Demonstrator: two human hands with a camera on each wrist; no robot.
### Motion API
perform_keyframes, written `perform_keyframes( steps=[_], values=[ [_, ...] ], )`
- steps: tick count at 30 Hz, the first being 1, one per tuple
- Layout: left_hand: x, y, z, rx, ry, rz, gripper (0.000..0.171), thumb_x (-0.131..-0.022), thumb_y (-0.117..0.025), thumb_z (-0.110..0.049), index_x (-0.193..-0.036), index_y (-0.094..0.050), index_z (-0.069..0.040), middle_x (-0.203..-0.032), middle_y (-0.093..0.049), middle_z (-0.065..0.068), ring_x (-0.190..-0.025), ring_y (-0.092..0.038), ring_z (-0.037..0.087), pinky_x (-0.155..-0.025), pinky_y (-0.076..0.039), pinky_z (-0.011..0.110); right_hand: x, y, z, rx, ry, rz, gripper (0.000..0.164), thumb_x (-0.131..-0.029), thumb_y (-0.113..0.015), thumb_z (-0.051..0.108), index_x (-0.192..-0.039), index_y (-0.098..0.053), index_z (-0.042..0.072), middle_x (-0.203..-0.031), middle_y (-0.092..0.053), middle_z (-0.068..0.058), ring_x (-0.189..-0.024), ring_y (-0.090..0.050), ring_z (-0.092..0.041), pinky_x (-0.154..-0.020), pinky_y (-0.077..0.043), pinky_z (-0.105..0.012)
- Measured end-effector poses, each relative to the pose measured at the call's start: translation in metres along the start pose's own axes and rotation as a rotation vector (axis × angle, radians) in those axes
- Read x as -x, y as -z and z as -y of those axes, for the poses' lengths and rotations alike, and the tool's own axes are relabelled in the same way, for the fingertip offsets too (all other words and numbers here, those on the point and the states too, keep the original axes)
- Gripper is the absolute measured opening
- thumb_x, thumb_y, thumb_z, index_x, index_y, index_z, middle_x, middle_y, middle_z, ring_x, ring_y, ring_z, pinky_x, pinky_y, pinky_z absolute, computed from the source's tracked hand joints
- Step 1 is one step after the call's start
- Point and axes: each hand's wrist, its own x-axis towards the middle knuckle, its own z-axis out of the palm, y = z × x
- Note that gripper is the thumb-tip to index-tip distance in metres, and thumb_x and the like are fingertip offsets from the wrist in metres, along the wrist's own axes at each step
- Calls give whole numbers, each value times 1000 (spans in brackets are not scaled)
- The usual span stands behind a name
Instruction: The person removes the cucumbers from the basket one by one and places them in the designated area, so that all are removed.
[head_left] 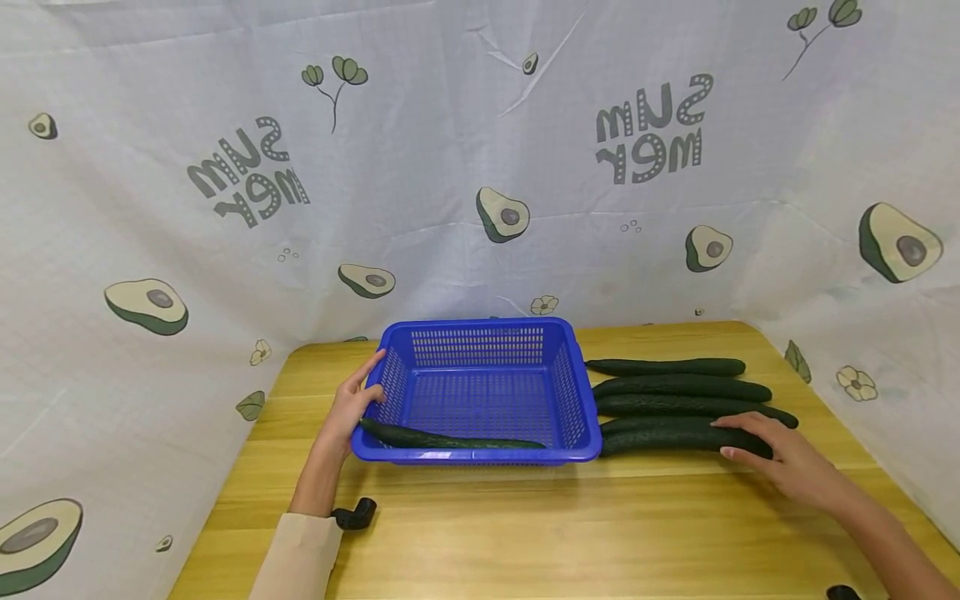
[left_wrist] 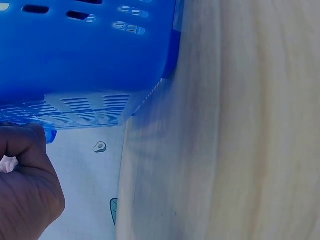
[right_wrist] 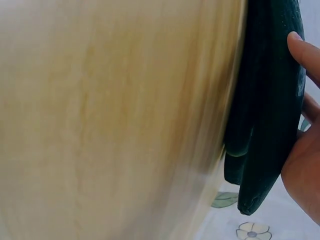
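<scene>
My left hand (head_left: 351, 410) grips the left rim of a blue plastic basket (head_left: 480, 456), thumb over its inner side. In the left wrist view the same hand (left_wrist: 30, 185) is partly cut off beside the basket's perforated wall (left_wrist: 90, 55). One cucumber (head_left: 442, 439) lies inside along the front wall. To the right, my right hand (head_left: 791, 458) holds the nearest cucumber (head_left: 675, 439) near its right end, thumb on the front side and fingers over the far side. The right wrist view shows this cucumber (right_wrist: 277, 110) between thumb and fingers, with others close against it.
Several more cucumbers (head_left: 675, 387) lie side by side right of the basket, their left ends close to its wall. The wooden table (head_left: 510, 533) reaches back to a white cloth (head_left: 435, 150) printed with avocados, which hangs behind and at both sides.
</scene>
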Motion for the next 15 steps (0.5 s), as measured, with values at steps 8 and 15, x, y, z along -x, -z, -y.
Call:
perform_keyframes(
  steps=[8,15],
  values=[
    [2,-1,-2,-17,0,-15,78,-89,-55,-1,-156,-44,-39,-169,-28,0,-137,-42,31,-100,-47,38,-4,-2,0,56,68,-38,36,-92,-77,24,-126,-70,17,-122,-66,-8,-112,-56,-21,-84,-47,-53],
    [3,-2,-3,-25,-3,-22,78,-89,-56,0,-156,-45,-38,-169,-28,-1,-138,-42,30,-99,-48,38,-5,-3,-1,99,87,-49,37,-87,-82,24,-122,-71,21,-120,-67,-3,-109,-56,-15,-83,-49,-51]
  ],
)
